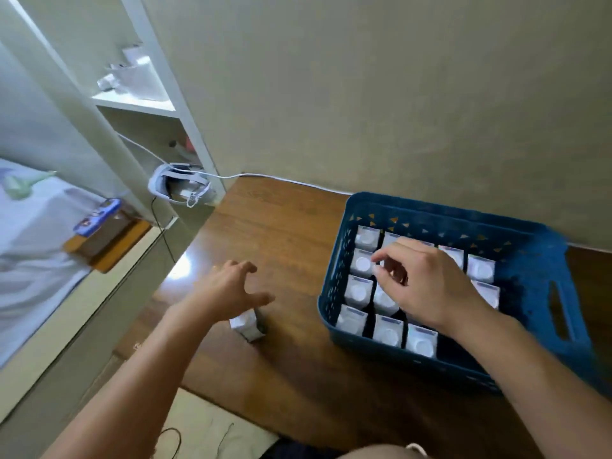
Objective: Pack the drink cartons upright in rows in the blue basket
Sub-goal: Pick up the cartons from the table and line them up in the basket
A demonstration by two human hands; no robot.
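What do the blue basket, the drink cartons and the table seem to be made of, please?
Blue basket: moulded plastic, matte, judging by its cut-out holes and handle slot. Drink cartons: likely coated paperboard, white with folded tops. Table: wood or wood-look laminate, glossy; grain shows, with a glare patch.

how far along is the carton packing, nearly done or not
Mostly done. The blue basket already holds rows of upright cartons, such as the front row. In hand: the right hand hovers over the middle rows with fingers curled, holding nothing visible, while the open left hand reaches over one loose carton on the table. That carton remains to be packed.
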